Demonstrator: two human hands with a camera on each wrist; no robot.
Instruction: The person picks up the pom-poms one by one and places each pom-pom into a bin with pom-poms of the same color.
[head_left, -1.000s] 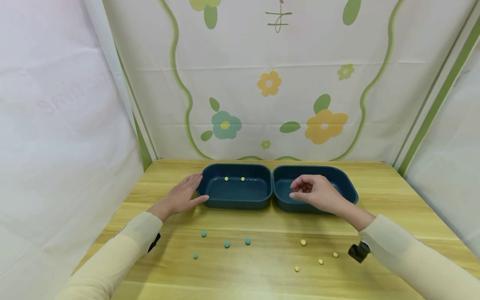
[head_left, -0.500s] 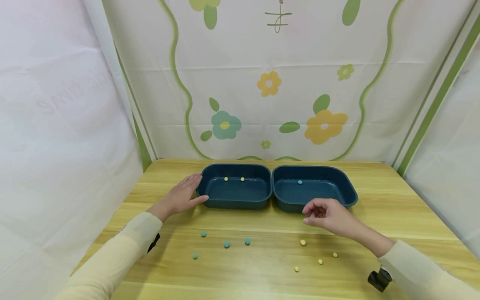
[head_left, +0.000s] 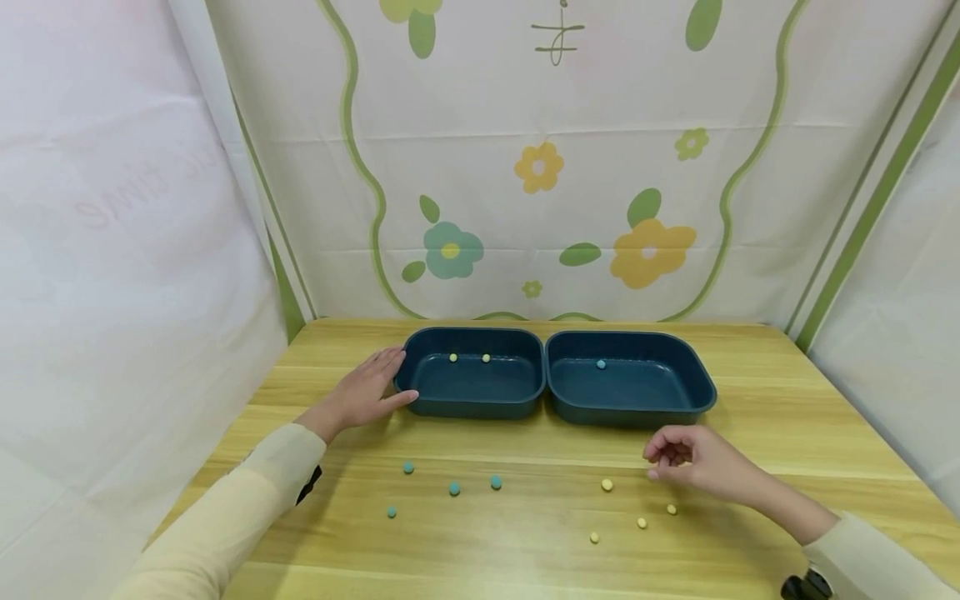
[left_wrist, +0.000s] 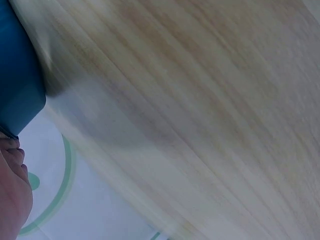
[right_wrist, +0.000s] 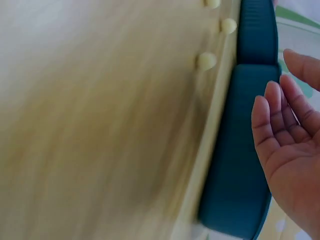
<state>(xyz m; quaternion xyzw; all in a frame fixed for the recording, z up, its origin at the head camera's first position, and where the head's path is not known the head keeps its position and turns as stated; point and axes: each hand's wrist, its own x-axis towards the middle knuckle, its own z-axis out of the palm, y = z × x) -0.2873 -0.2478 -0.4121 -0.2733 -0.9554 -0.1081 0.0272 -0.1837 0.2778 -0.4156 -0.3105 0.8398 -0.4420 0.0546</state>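
My left hand rests against the left end of the left dark blue bin, its thumb on the front rim and fingers straight. Two small yellow beads lie in that bin. One small blue bead lies inside the right dark blue bin. In front of this bin, my right hand hovers over the table with its fingers loosely bent. In the right wrist view its palm shows nothing held. Several yellow beads lie on the table just left of and below it.
Several blue beads are scattered on the wooden table at front left. The two bins stand side by side near the back edge. A white printed cloth hangs behind, with white cloth walls at both sides.
My right hand has moved from over the right bin back toward me and to the right, above the table. A blue bead now shows in that bin. My left hand stays put.
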